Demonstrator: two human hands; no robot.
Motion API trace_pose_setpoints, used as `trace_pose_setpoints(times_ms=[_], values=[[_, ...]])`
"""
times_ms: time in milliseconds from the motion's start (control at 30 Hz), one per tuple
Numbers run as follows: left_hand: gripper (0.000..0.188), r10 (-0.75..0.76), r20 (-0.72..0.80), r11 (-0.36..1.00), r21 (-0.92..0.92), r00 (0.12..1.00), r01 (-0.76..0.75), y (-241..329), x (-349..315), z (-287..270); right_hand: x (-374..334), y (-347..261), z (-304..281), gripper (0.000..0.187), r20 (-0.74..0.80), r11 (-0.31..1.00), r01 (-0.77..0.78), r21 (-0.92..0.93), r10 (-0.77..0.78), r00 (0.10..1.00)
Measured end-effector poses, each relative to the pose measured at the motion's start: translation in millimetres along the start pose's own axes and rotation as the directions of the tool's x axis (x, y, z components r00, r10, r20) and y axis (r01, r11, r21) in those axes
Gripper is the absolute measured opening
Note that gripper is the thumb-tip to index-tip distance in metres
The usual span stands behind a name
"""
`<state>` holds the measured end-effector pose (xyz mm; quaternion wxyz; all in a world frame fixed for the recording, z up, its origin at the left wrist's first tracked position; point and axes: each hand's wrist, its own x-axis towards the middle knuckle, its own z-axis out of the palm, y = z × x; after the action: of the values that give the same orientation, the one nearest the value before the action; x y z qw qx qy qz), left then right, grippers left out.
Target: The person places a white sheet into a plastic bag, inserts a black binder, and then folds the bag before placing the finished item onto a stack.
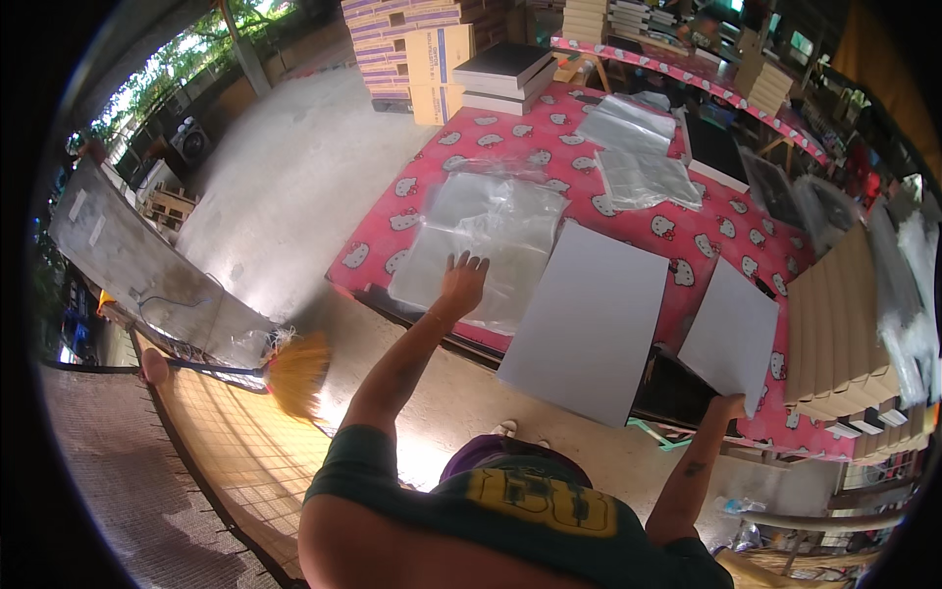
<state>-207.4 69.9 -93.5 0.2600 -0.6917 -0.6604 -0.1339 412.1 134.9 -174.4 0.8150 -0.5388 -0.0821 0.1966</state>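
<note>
My left hand (463, 287) rests palm down, fingers spread, on a stack of clear plastic bags (481, 231) at the near left of the table. My right hand (727, 404) grips the near corner of a white sheet (731, 329), which lies tilted toward the right. Between my hands a larger white board (594, 319) lies flat, its near end reaching past the table edge. Part of a black panel (672, 391) shows between the board and the sheet; the rest of it is hidden.
A pink patterned cloth (422, 182) covers the table. Black-topped white boxes (505, 71) and more plastic bags (648, 177) lie at the far side. Brown cardboard pieces (834, 324) stand in a row on the right. A broom (299, 373) is at the left, and stacked cartons (437, 64) stand behind.
</note>
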Motion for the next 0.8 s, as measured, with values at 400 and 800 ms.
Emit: trace_pose_setpoints(times_ms=[400,800], values=[[0.026,-0.272,0.223,-0.102,-0.974,0.936,0.202,61.1,101.9,-128.0,-302.6,-120.7,97.3,0.06,0.9,0.904,-0.166,-0.394,0.343,-0.269],[0.017,-0.296,-0.097,0.387,-0.922,0.95,0.026,65.8,84.8,-120.2,-349.0,-139.4,127.7,0.017,0.958,0.551,-0.828,-0.1,0.279,0.069]])
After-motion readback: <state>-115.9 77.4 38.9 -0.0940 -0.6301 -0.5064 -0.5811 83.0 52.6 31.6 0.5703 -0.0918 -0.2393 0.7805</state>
